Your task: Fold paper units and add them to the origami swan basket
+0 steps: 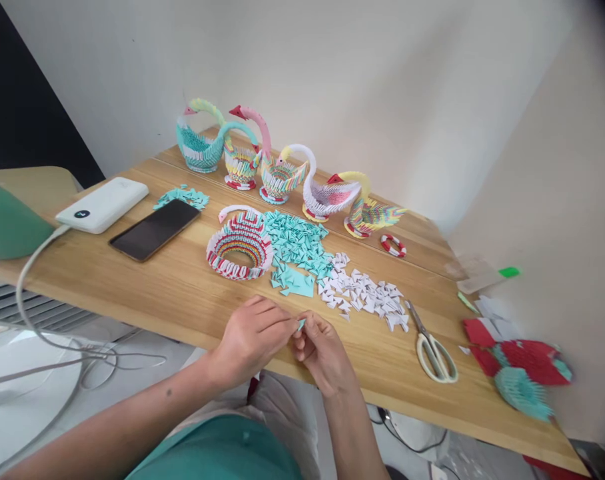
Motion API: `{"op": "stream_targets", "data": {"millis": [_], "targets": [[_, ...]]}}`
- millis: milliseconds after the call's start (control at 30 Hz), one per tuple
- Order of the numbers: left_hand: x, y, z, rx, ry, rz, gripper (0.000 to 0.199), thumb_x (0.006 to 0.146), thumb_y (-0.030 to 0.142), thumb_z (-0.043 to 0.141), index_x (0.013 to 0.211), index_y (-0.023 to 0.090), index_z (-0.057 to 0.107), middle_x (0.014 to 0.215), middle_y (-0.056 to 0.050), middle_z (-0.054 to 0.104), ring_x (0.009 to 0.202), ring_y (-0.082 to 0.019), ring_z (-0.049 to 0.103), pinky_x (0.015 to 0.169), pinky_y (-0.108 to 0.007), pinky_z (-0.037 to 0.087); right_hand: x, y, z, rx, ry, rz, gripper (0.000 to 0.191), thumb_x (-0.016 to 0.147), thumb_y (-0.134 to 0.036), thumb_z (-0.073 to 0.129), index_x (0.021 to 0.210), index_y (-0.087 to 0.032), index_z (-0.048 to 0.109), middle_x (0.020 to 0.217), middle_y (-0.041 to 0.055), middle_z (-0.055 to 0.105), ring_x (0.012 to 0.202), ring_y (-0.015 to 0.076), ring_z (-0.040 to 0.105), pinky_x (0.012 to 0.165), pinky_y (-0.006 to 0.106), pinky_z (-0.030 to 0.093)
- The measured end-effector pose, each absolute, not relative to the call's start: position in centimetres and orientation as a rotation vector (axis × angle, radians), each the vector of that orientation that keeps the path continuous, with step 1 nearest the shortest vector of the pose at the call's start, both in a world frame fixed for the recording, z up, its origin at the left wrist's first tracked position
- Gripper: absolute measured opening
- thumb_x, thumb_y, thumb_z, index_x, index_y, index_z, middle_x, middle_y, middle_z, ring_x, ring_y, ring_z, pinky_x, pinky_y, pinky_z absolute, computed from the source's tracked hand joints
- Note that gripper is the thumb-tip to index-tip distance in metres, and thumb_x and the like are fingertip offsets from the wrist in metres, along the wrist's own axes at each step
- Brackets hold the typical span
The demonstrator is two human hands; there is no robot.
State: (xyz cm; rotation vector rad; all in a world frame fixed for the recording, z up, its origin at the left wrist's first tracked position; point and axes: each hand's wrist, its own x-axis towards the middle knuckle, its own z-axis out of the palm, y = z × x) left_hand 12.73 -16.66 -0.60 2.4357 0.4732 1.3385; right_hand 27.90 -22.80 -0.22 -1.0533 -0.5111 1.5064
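One pale wooden table (210,303) carries five folded-paper swans (327,195) in a back row, and one red-and-white paper basket (240,250) ahead of them. Two hands meet at the near edge: the left hand (255,337) and right hand (327,353) have their fingertips pinched together on one small folded teal paper piece (301,325). I count one white-handled pair of scissors (435,353), one black phone (155,230) and one red-and-white ring (393,246). The piece's long axis slants up rightward; which end is its point, I cannot tell.
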Motion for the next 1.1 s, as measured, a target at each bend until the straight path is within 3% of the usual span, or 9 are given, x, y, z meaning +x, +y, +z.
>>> {"op": "stream_targets", "data": {"millis": [200, 667, 967, 1100], "targets": [[12.7, -16.6, -0.7, 2.397, 0.502, 1.369, 0.013, 0.093, 0.015, 0.054, 0.087, 0.017, 0.065, 0.078, -0.003, 0.073, 0.070, -0.013, 0.061, 0.066, -0.029, 0.039, 27.8, -22.7, -0.2, -1.047, -0.522, 1.500, 0.032, 0.070, -0.041, 0.082, 0.065, -0.016, 0.064, 0.057, -0.0035, 0.057, 0.045, 0.0043, 0.045, 0.041, 0.013, 0.039], [12.3, -15.7, -0.3, 2.328, 0.425, 1.330, 0.012, 0.094, 0.017, 0.055, 0.090, 0.018, 0.067, 0.083, -0.003, 0.075, 0.073, -0.012, 0.065, 0.071, -0.029, 0.042, 28.2, -22.7, -0.3, -0.997, -0.459, 1.603, 0.033, 0.068, -0.039, 0.084, 0.064, -0.016, 0.060, 0.052, -0.0050, 0.055, 0.041, 0.0033, 0.040, 0.039, 0.013, 0.035], [12.2, -15.8, 0.3, 2.510, 0.487, 1.338, 0.017, 0.094, 0.014, 0.050, 0.089, 0.017, 0.065, 0.077, -0.003, 0.072, 0.070, -0.013, 0.062, 0.069, -0.030, 0.041, 27.6, -22.5, 0.1, -1.099, -0.561, 1.427, 0.035, 0.068, -0.040, 0.084, 0.062, -0.017, 0.059, 0.054, -0.0039, 0.058, 0.043, 0.0049, 0.044, 0.041, 0.016, 0.038], [12.1, -15.8, 0.0, 2.358, 0.572, 1.421, 0.011, 0.092, 0.018, 0.056, 0.090, 0.018, 0.067, 0.079, -0.003, 0.074, 0.072, -0.013, 0.063, 0.070, -0.030, 0.043, 27.4, -22.2, 0.0, -1.002, -0.451, 1.497, 0.032, 0.070, -0.038, 0.083, 0.065, -0.017, 0.059, 0.055, -0.0047, 0.054, 0.044, 0.0044, 0.041, 0.041, 0.014, 0.036]]}}
